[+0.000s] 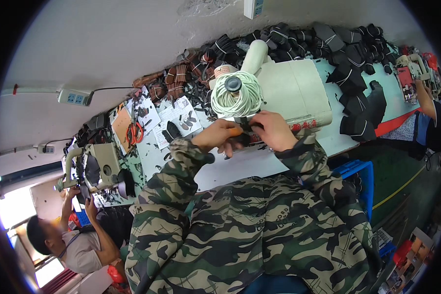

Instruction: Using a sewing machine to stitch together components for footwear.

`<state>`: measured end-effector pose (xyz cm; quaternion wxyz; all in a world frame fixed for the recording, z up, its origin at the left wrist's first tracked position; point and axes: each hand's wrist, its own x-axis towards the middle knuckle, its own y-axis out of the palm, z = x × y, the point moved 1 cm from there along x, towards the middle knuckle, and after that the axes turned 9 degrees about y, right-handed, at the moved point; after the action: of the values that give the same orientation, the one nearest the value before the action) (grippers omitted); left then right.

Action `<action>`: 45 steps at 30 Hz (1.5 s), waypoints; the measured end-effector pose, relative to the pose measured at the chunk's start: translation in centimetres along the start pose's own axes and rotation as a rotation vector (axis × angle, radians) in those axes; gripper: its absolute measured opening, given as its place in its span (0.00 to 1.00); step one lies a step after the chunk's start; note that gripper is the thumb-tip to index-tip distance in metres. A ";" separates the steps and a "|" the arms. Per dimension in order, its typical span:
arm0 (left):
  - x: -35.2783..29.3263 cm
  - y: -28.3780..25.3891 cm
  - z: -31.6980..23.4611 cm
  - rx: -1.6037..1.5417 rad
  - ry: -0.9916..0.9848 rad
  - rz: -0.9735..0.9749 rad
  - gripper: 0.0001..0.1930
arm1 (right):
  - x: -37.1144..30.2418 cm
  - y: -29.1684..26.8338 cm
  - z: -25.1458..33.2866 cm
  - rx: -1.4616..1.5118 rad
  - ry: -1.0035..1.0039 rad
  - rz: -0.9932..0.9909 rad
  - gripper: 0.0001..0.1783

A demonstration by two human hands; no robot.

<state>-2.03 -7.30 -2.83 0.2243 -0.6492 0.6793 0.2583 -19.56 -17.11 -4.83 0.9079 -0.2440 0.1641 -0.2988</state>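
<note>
Close together in front of a cream machine (296, 88), my two hands meet at a small dark piece (243, 122). My left hand (216, 135) has its fingers curled at the piece's near left side, and a bit of orange (235, 132) shows at its fingertips; I cannot tell what that is. With bent fingers my right hand (274, 130) pinches the piece from the right. Right behind the hands, a coil of pale green-white cord (247, 105) sits around a spindle with a black knob (233, 84). My fingers partly hide the dark piece.
Bundles of black pieces (348, 78) and brown bundles (176, 81) line the wall. Left of me lie papers (184, 117) and red-handled scissors (135, 133). A blue crate (367, 181) stands by my right side. One person works at a machine (100, 164) at left, another at far right.
</note>
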 end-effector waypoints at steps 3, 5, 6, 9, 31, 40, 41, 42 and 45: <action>-0.4 -0.7 0.5 -0.016 -0.010 0.004 0.16 | 0.0 0.4 -0.4 -0.053 0.037 -0.133 0.09; -0.5 -0.7 1.0 0.148 0.044 -0.170 0.16 | -0.3 -1.1 -0.3 0.031 0.070 0.016 0.10; 0.3 -0.5 2.7 0.139 0.109 -0.248 0.16 | -0.5 -1.5 -0.5 0.066 0.074 0.100 0.11; 0.5 1.1 -0.2 0.063 0.022 -0.090 0.14 | -0.6 -0.8 0.0 -0.047 -0.119 -0.007 0.10; -1.1 0.3 2.0 0.002 0.114 -0.295 0.13 | -0.1 -0.2 -0.6 -0.106 0.008 -0.051 0.10; 0.0 1.7 1.7 -0.115 0.042 -0.135 0.15 | -0.1 0.3 -0.2 -0.075 -0.137 -0.027 0.09; -0.3 1.2 1.9 -0.173 0.080 -0.106 0.14 | 0.1 0.5 -0.3 -0.074 -0.133 -0.036 0.09; -0.4 0.7 2.1 -0.235 0.103 -0.113 0.13 | 0.2 0.6 -0.5 -0.092 -0.080 -0.061 0.09; -0.6 0.2 2.8 -0.207 0.122 -0.204 0.13 | -0.6 -0.3 -0.2 -0.103 0.055 -0.045 0.09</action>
<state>-2.27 -5.03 -4.57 0.1396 -0.7488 0.5921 0.2630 -20.23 -17.04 -4.78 0.8823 -0.2856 0.1988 -0.3169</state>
